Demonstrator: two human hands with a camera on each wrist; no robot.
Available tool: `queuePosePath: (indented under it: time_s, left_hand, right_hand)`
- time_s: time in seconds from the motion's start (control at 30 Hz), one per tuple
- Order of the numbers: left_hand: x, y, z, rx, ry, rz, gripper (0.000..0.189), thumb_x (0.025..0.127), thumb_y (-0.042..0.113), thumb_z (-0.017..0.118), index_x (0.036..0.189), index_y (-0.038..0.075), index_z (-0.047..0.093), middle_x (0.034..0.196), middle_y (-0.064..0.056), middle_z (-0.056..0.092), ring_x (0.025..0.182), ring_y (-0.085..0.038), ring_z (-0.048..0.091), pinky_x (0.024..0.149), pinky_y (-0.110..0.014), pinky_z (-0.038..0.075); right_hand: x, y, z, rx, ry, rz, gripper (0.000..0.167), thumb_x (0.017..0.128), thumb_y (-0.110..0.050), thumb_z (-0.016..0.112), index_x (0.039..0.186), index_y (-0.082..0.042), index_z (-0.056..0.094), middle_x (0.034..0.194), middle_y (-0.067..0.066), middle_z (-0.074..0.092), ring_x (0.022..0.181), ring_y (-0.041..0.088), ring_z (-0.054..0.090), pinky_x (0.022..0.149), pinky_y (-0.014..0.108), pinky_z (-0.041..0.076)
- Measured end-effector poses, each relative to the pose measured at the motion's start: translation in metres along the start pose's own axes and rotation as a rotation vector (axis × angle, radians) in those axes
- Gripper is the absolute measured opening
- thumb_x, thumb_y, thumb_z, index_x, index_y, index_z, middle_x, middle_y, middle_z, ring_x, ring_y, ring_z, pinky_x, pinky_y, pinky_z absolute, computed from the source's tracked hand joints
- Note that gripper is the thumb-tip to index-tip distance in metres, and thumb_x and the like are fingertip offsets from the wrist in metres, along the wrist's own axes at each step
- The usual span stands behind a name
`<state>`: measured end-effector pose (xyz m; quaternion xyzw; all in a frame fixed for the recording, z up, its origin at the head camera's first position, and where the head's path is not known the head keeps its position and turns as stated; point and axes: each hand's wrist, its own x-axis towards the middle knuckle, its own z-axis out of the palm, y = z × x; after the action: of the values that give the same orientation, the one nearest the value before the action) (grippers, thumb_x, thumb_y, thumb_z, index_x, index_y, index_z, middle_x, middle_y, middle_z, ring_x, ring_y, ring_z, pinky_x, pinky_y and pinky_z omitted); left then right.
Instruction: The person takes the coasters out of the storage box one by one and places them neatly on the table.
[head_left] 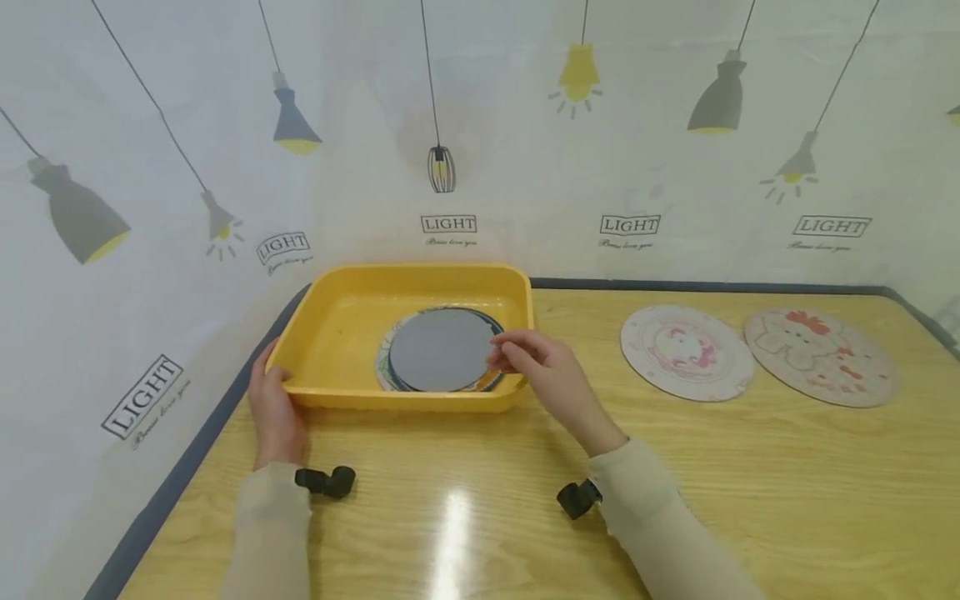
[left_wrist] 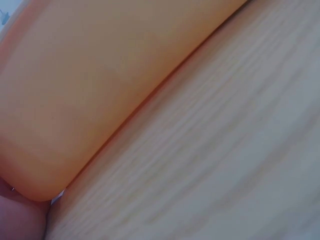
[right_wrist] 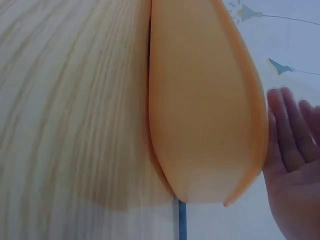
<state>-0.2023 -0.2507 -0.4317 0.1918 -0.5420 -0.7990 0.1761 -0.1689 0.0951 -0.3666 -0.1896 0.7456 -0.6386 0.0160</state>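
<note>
A yellow plastic tray (head_left: pixel 330 333) stands on the table, holding a few round mats piled up. On top lies a plain grey round mat (head_left: pixel 438 350), and printed edges of others show from under it. My left hand (head_left: pixel 276 408) grips the tray's front left corner, thumb over the rim. Over the tray's right side is my right hand (head_left: pixel 543 362), its fingertips overlapping the grey mat's right edge in the head view. In the right wrist view, the fingers of my right hand (right_wrist: pixel 295 145) extend loosely beyond the tray's rim, with nothing visible between them.
To the right on the wooden table (head_left: pixel 465 492) lie a round mat with a pink print (head_left: pixel 686 352) and a round mat with a red and beige cartoon print (head_left: pixel 819 357). A white lamp-patterned sheet (head_left: pixel 525 150) rises behind the table's dark edge and along its left.
</note>
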Motion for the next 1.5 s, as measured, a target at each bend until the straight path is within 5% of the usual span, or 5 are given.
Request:
queuePosePath:
  time_s: [0.5, 0.77, 0.93, 1.2, 1.5]
  left_hand:
    - [-0.001, -0.002, 0.002, 0.008, -0.017, 0.030, 0.051, 0.083, 0.003, 0.030, 0.129, 0.019, 0.047, 0.131, 0.000, 0.041, 0.117, -0.022, 0.039, 0.090, -0.029, 0.034]
    - [0.000, -0.004, -0.001, 0.007, -0.009, 0.038, 0.052, 0.082, 0.002, 0.030, 0.129, 0.018, 0.047, 0.131, 0.000, 0.041, 0.117, -0.022, 0.039, 0.094, -0.032, 0.032]
    - [0.000, -0.002, -0.002, 0.010, -0.003, 0.044, 0.052, 0.082, 0.002, 0.029, 0.128, 0.018, 0.047, 0.131, 0.000, 0.041, 0.117, -0.022, 0.039, 0.095, -0.034, 0.031]
    - [0.001, -0.004, -0.003, 0.024, -0.001, 0.050, 0.052, 0.082, 0.002, 0.029, 0.129, 0.017, 0.046, 0.130, -0.001, 0.041, 0.117, -0.022, 0.040, 0.095, -0.034, 0.031]
    - [0.000, -0.003, -0.002, 0.030, -0.006, 0.063, 0.054, 0.080, 0.001, 0.029, 0.129, 0.017, 0.046, 0.130, -0.001, 0.042, 0.115, -0.023, 0.041, 0.093, -0.034, 0.032]
  right_hand:
    - [0.033, 0.022, 0.013, -0.323, -0.008, 0.233, 0.027, 0.091, -0.027, 0.046, 0.112, -0.017, 0.060, 0.101, 0.006, 0.063, 0.077, 0.021, 0.063, 0.064, 0.031, 0.049]
    - [0.044, 0.019, 0.016, -0.345, -0.042, 0.337, 0.032, 0.090, -0.031, 0.047, 0.118, -0.016, 0.057, 0.094, 0.008, 0.064, 0.069, 0.025, 0.062, 0.063, 0.034, 0.049]
    - [0.049, 0.019, 0.020, -0.428, -0.063, 0.334, 0.034, 0.091, -0.030, 0.046, 0.120, -0.015, 0.056, 0.093, 0.007, 0.064, 0.067, 0.023, 0.062, 0.060, 0.032, 0.048]
    - [0.056, 0.024, 0.034, -0.794, -0.066, 0.243, 0.034, 0.090, -0.035, 0.043, 0.115, -0.018, 0.060, 0.103, -0.003, 0.062, 0.076, 0.011, 0.058, 0.067, 0.031, 0.045]
    - [0.052, 0.033, 0.047, -1.074, -0.060, 0.144, 0.030, 0.090, -0.028, 0.040, 0.103, -0.018, 0.065, 0.070, -0.001, 0.062, 0.051, 0.011, 0.048, 0.041, 0.027, 0.035]
